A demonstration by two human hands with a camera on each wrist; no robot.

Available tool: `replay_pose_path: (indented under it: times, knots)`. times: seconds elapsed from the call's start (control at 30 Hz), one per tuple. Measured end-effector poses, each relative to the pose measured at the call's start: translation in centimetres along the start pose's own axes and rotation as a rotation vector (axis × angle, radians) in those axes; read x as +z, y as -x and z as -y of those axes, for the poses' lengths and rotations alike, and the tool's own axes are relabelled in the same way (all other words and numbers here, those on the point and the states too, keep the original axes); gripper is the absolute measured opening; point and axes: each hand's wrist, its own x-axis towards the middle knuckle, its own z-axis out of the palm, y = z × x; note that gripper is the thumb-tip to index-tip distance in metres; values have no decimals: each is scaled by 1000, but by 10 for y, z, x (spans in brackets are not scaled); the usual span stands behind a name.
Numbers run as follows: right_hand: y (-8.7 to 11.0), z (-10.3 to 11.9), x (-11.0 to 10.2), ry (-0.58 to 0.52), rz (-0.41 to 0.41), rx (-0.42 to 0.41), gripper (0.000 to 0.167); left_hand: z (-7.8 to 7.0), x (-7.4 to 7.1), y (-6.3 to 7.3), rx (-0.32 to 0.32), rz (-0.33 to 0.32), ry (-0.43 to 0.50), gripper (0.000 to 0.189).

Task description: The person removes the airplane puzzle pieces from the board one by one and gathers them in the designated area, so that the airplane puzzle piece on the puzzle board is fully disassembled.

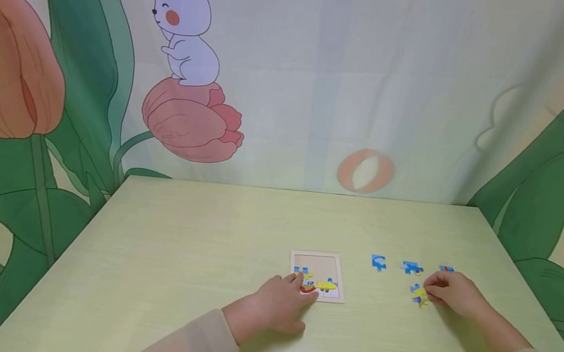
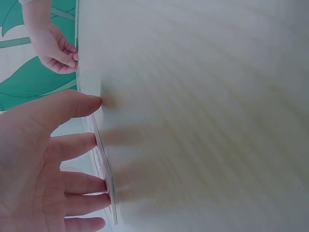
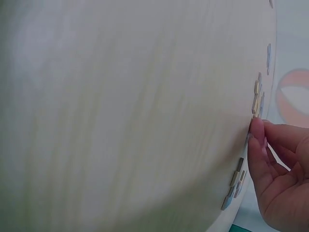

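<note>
My left hand [image 1: 282, 303] lies over the lower left of a small square puzzle tray [image 1: 319, 263], its fingers fairly straight and their tips on the pieces and rim. Inside the tray's lower part are several fitted pieces, among them a yellow one [image 1: 325, 285]; my fingers hide some of the rest. In the left wrist view the fingertips [image 2: 99, 186] meet the tray's edge. Off to the right, my right hand [image 1: 456, 293] pinches the edge of a yellow and blue puzzle piece [image 1: 418, 292] between thumb and fingertips, low at the tabletop.
Beyond the right hand lie more loose pieces: a blue one [image 1: 378, 262], a blue one with red [image 1: 411, 268], and another [image 1: 446, 268] partly covered by the hand. The pale wooden table [image 1: 182, 245] ends at a printed curtain [image 1: 287, 115] behind.
</note>
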Motion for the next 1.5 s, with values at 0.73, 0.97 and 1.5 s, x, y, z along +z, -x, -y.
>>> replay_pose_path:
  times: [0.73,0.97,1.5]
  knots:
    - [-8,39,23,-233,5,-74,21,7,-3,-4,17,-25,32,43]
    - [-13,69,42,-292,44,-114,18,11,-3,7,1,-36,82,50]
    - [-32,141,94,-212,194,-225,16,10,-1,10,-38,-6,80,62]
